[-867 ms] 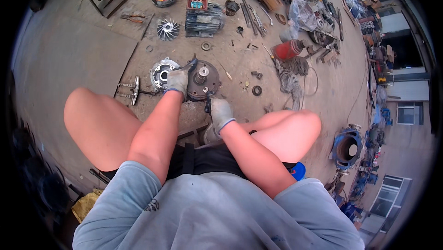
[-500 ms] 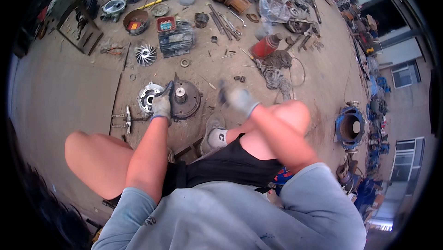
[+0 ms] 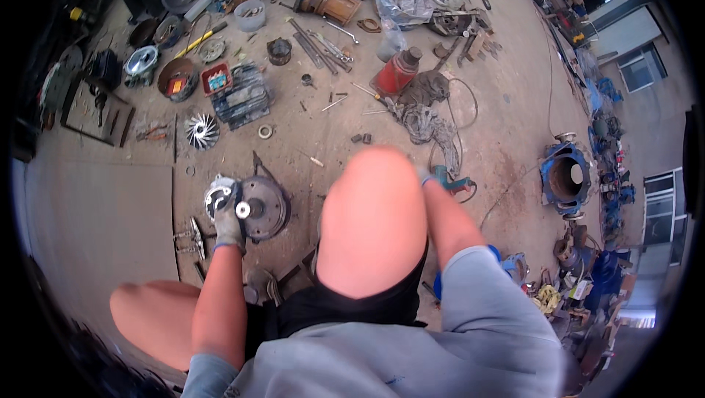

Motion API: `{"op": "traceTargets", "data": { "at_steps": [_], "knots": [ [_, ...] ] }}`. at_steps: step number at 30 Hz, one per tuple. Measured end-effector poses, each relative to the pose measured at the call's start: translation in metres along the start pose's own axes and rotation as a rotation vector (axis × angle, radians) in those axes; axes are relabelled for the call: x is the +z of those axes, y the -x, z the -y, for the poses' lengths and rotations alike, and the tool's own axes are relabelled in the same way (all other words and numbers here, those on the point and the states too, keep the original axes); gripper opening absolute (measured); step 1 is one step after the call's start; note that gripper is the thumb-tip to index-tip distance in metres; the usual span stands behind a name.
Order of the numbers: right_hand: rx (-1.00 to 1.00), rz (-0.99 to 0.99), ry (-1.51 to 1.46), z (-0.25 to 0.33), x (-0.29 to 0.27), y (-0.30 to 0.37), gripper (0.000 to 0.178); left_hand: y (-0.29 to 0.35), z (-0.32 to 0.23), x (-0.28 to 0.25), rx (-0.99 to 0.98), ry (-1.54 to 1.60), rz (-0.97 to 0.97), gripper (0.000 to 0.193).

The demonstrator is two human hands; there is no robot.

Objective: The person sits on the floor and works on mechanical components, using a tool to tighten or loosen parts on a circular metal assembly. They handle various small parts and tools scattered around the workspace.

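My gloved left hand (image 3: 230, 225) has its fingers closed on the edge of a silver metal end cover (image 3: 217, 194). Right beside that cover sits a round dark metal disc (image 3: 273, 211) with a short shaft (image 3: 246, 209) standing up from it. A puller (image 3: 195, 238) with metal arms lies on the floor by my left wrist. My right hand (image 3: 424, 174) is down past my raised knee, which hides nearly all of it, fingers included. Close to it is a green power tool (image 3: 443, 176); whether the hand touches it does not show.
Ahead lie a finned motor housing (image 3: 242, 97), a silver fan wheel (image 3: 202, 131), a red bottle jack (image 3: 398, 73) and dark rags (image 3: 426, 97). A screwdriver (image 3: 314, 159) lies on the floor. To the right stands a blue pump casing (image 3: 565, 178).
My right hand has moved from above the floor in front of me to the right, behind my knee. The view has shifted right, bringing the green tool into sight. My left hand stays at the cover.
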State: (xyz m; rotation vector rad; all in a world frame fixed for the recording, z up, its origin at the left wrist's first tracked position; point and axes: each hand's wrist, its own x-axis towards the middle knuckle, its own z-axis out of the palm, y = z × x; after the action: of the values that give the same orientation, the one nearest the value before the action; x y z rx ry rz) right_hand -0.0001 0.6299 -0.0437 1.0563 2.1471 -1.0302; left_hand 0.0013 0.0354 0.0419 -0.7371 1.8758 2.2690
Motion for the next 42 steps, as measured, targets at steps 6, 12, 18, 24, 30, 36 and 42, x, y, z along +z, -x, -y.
{"op": "traceTargets", "data": {
  "at_steps": [6, 12, 18, 24, 30, 36, 42],
  "knots": [
    [0.331, -0.002, -0.548, -0.033, 0.082, -0.034, 0.057, 0.004, 0.002, -0.020, 0.043, -0.407, 0.217, 0.055],
    [-0.065, -0.140, 0.174, -0.047, 0.048, -0.152, 0.061, 0.002, -0.004, -0.021, 0.563, -1.072, 0.295, 0.075],
    [-0.098, -0.664, -0.183, 0.063, 0.060, -0.113, 0.059, 0.015, 0.017, -0.050, 0.379, -0.999, 0.198, 0.071],
    [-0.218, -0.548, 0.342, 0.055, 0.087, -0.023, 0.061, 0.016, 0.007, -0.034, 0.318, -0.921, 0.175, 0.078],
    [-0.234, -0.433, 0.579, 0.049, 0.114, -0.006, 0.060, 0.011, -0.008, -0.021, 0.367, -1.069, 0.220, 0.078],
    [-0.378, -0.466, 0.603, 0.025, 0.130, -0.037, 0.044, 0.004, -0.008, -0.026, 0.458, -1.142, 0.256, 0.078],
    [-0.460, -0.111, 0.176, 0.069, 0.125, -0.007, 0.043, 0.015, 0.004, -0.033, 0.283, -0.903, 0.167, 0.075]
  ]
}}
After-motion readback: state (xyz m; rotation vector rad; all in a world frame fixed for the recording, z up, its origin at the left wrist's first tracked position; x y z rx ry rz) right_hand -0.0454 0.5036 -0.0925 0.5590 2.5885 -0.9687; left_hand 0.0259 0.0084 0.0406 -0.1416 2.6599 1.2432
